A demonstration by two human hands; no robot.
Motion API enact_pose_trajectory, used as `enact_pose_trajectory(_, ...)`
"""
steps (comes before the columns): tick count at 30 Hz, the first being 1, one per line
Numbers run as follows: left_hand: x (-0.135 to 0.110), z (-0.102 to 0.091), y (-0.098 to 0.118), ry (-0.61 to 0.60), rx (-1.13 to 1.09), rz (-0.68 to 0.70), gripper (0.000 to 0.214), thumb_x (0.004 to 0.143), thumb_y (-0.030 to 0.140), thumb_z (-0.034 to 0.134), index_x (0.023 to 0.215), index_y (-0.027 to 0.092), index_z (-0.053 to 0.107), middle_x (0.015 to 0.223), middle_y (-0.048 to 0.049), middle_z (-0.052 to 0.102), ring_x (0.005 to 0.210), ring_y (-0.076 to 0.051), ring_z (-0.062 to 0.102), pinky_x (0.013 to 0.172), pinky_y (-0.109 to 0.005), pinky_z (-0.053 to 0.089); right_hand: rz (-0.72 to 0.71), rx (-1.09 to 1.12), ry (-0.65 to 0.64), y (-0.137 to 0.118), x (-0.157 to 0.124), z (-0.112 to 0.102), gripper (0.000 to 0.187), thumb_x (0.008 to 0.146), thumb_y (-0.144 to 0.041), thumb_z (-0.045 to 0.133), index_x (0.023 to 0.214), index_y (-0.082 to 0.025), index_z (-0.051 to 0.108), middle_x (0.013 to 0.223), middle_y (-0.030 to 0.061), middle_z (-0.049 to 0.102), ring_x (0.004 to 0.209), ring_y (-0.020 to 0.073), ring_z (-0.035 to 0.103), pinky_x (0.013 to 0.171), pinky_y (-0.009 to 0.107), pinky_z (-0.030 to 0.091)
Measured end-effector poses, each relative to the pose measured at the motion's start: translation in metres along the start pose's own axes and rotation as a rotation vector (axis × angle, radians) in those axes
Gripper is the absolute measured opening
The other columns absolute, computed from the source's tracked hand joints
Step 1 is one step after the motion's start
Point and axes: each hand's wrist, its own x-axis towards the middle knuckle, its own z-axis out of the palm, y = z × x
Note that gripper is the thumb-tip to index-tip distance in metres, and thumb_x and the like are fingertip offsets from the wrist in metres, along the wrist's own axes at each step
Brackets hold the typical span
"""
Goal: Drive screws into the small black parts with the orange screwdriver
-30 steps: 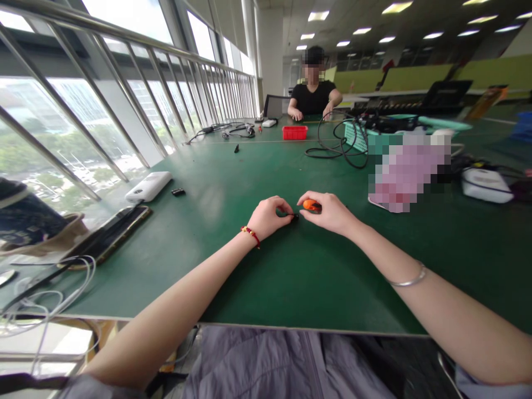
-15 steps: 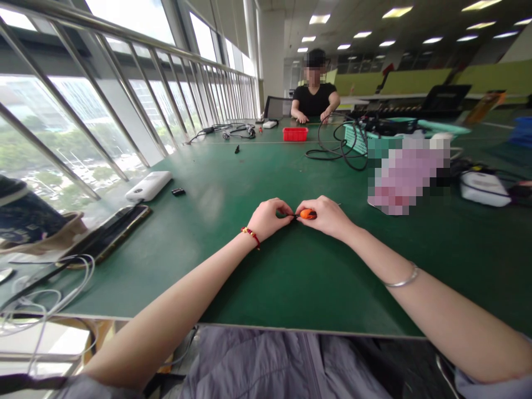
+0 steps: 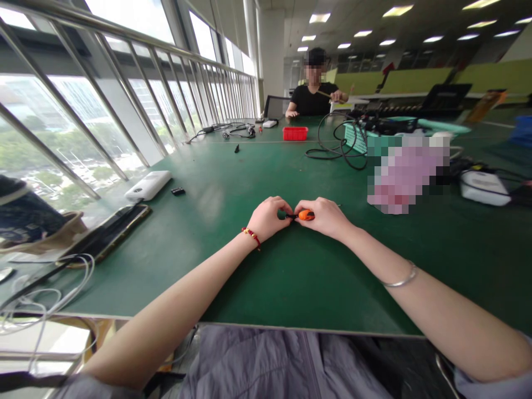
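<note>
My left hand (image 3: 271, 213) is closed in a pinch around a small black piece (image 3: 291, 216), too small to name. In my right hand (image 3: 322, 215) is a short screwdriver (image 3: 306, 215) with an orange and black handle, its shaft side toward the left. The fingertips of both hands meet or nearly meet just above the green table (image 3: 266, 277). My fingers hide most of the contact between the black piece and the screwdriver.
A white power bank (image 3: 148, 185), a phone (image 3: 120, 233) and a small black part (image 3: 178, 192) lie left. Farther off are a red bin (image 3: 295, 134), cables (image 3: 343, 149) and a turquoise basket (image 3: 355, 138). A person (image 3: 313, 100) sits opposite; a pink pixelated object (image 3: 403, 177) lies right.
My right hand and the screwdriver have shifted slightly left, closer to my left hand. The person opposite has raised one hand, now holding a thin stick-like thing.
</note>
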Motion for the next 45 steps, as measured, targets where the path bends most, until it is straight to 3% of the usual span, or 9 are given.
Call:
enact_pose_trajectory(14,0.000,0.002,0.000,0.012,0.024,0.038,0.005,0.070,0.017,0.062,0.074,0.019,0.065,0.086,-0.0026,0.065,0.087,-0.019,0.058,0.082,-0.031,0.047,0.025,0.023,-0.004,-0.004,0.000,-0.003,0.015,0.074,-0.027,0.056,0.084,-0.026,0.067,0.074,0.0001,0.069,0.070,0.0182,0.062,0.062,0.026,0.039)
enact_pose_trajectory(24,0.001,-0.011,-0.001,0.007,0.160,0.142,0.009,0.075,0.021,0.060,0.083,0.020,0.065,0.089,-0.0016,0.066,0.087,-0.018,0.056,0.080,-0.031,0.044,0.075,0.167,0.086,0.000,0.000,-0.002,0.013,0.075,-0.031,0.058,0.082,-0.024,0.067,0.077,0.0000,0.070,0.068,0.0151,0.062,0.064,0.023,0.042)
enact_pose_trajectory(36,-0.003,-0.021,0.011,0.007,0.301,0.301,0.012,0.080,0.023,0.056,0.083,0.020,0.067,0.085,-0.0012,0.066,0.081,-0.016,0.055,0.074,-0.030,0.040,0.101,0.230,-0.029,-0.001,0.000,-0.017,0.015,0.074,-0.032,0.059,0.079,-0.022,0.069,0.073,0.0005,0.067,0.066,0.0140,0.058,0.065,0.024,0.042)
enact_pose_trajectory(45,-0.002,-0.010,-0.001,0.031,0.085,0.158,0.007,0.074,0.020,0.062,0.076,0.020,0.069,0.082,0.0001,0.070,0.083,-0.017,0.057,0.079,-0.029,0.046,0.106,0.320,-0.074,0.002,0.001,-0.019,0.017,0.073,-0.031,0.059,0.078,-0.019,0.070,0.075,0.0018,0.068,0.069,0.0147,0.058,0.069,0.025,0.043)
